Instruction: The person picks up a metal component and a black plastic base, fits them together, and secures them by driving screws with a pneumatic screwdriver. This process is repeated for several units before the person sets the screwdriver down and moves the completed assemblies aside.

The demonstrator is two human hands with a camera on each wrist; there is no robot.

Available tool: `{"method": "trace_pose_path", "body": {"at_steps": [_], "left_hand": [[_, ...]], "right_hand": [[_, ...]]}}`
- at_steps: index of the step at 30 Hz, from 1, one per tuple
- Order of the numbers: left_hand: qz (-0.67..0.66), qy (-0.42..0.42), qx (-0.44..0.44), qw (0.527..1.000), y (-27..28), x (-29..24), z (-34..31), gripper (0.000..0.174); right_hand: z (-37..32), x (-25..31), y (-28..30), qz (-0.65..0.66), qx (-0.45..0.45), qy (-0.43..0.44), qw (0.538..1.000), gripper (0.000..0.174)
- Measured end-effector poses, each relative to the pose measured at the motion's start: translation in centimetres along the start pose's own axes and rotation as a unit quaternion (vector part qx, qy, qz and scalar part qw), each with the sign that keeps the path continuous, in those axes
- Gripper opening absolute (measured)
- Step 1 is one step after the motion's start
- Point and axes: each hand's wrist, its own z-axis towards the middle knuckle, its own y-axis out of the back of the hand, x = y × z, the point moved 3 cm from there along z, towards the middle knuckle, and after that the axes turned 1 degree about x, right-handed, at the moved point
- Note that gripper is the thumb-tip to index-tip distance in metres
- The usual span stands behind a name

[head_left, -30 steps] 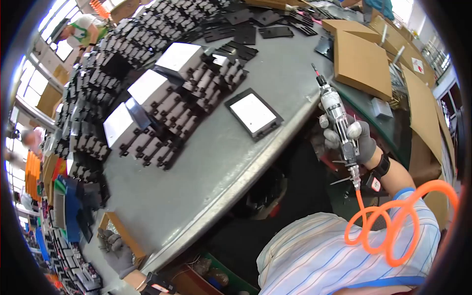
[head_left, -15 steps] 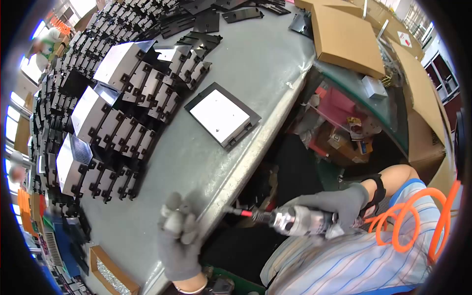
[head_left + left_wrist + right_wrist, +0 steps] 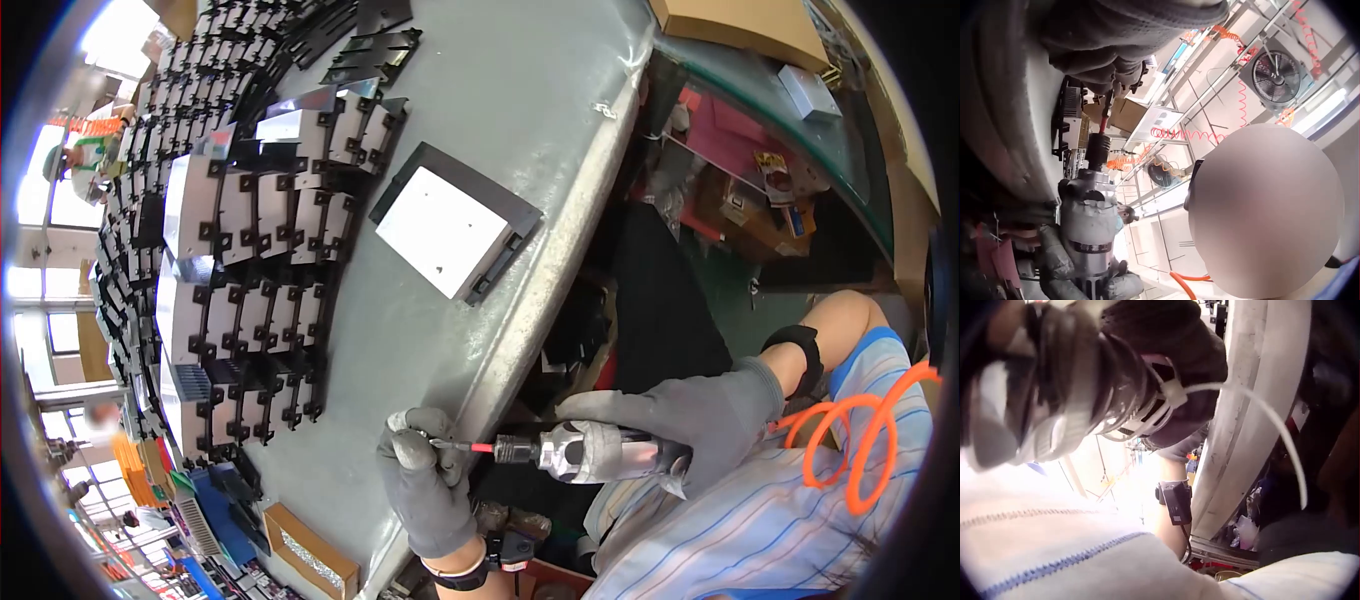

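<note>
Gloved hands bring a driver (image 3: 600, 453) and its bit (image 3: 480, 447) together beside a metal table (image 3: 375, 350).
The right hand (image 3: 700, 412) grips the driver; the left hand (image 3: 432, 490) has curled fingers pinching the bit's tip, though whether they also hold something small cannot be told. A white box (image 3: 440, 232) lies on a black plate (image 3: 430, 160) on the table, well apart from stacked brackets (image 3: 270, 320).

Legible text, brands or numbers: none. Driver (image 3: 1088, 215), one dark label (image 3: 1090, 247): pale characters, too small and blurred to read.
</note>
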Motion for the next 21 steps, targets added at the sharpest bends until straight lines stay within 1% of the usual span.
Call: {"method": "trace_pose_path", "body": {"at_steps": [3, 5, 6, 8, 9, 11, 14, 15, 16, 17, 18, 19, 20, 21], "left_hand": [[-0.020, -0.009, -0.002, 1.000, 0.0, 0.3, 0.1, 0.050], [0.050, -0.037, 0.050, 0.997, 0.1, 0.2, 0.0, 0.032], [0.049, -0.036, 0.051, 0.997, 0.0, 0.1, 0.0, 0.032], [-0.006, -0.017, 0.047, 0.999, -0.1, -0.4, 0.2, 0.028], [-0.008, -0.018, 0.050, 0.999, -0.2, -0.7, 0.3, 0.028], [-0.008, -0.013, 0.053, 0.998, -0.7, -1.1, 0.5, 0.026], [-0.001, -0.024, 0.052, 0.998, -1.0, -1.3, 0.7, 0.026], [-0.002, -0.026, 0.059, 0.998, -0.9, -1.1, 1.0, 0.026], [-0.002, -0.049, 0.078, 0.996, -0.6, -0.9, 1.2, 0.026], [-0.002, -0.073, 0.098, 0.993, -0.6, -0.9, 1.4, 0.026], [-0.003, -0.075, 0.106, 0.991, -0.8, -1.0, 1.5, 0.026], [0.018, -0.112, 0.091, 0.989, -1.0, -1.4, 1.5, 0.026], [0.036, -0.149, 0.082, 0.985, -1.6, -1.7, 1.7, 0.026], [0.066, -0.158, 0.082, 0.982, -1.5, -1.7, 1.8, 0.025]], "right_hand": [[0.0, 0.3, 0.2, -0.004, -0.010, -0.012, 1.000, 0.092], [0.1, 0.1, 0.3, -0.007, -0.016, 0.010, 1.000, 0.092], [0.1, 0.0, 0.4, -0.006, -0.018, 0.009, 1.000, 0.092], [0.0, 0.0, 0.5, 0.003, -0.008, 0.002, 1.000, 0.094], [-0.1, -0.1, 0.6, 0.003, -0.011, 0.000, 1.000, 0.094], [-0.3, 0.0, 0.6, 0.004, -0.014, 0.025, 1.000, 0.095], [-0.6, -0.1, 1.0, 0.016, 0.003, 0.014, 1.000, 0.094], [-0.2, -1.2, 0.9, 0.015, -0.004, 0.013, 1.000, 0.094], [0.8, -2.6, 0.4, 0.074, 0.000, 0.127, 0.989, 0.094], [1.0, -3.2, 0.4, 0.130, 0.003, 0.239, 0.962, 0.093], [0.9, -3.1, 0.9, 0.128, -0.006, 0.240, 0.962, 0.093], [1.0, -3.0, 1.0, 0.259, 0.101, 0.184, 0.943, 0.091], [0.5, -3.1, 1.1, 0.383, 0.198, 0.125, 0.894, 0.089], [0.6, -3.3, 1.1, 0.280, 0.053, 0.242, 0.927, 0.086]]}}
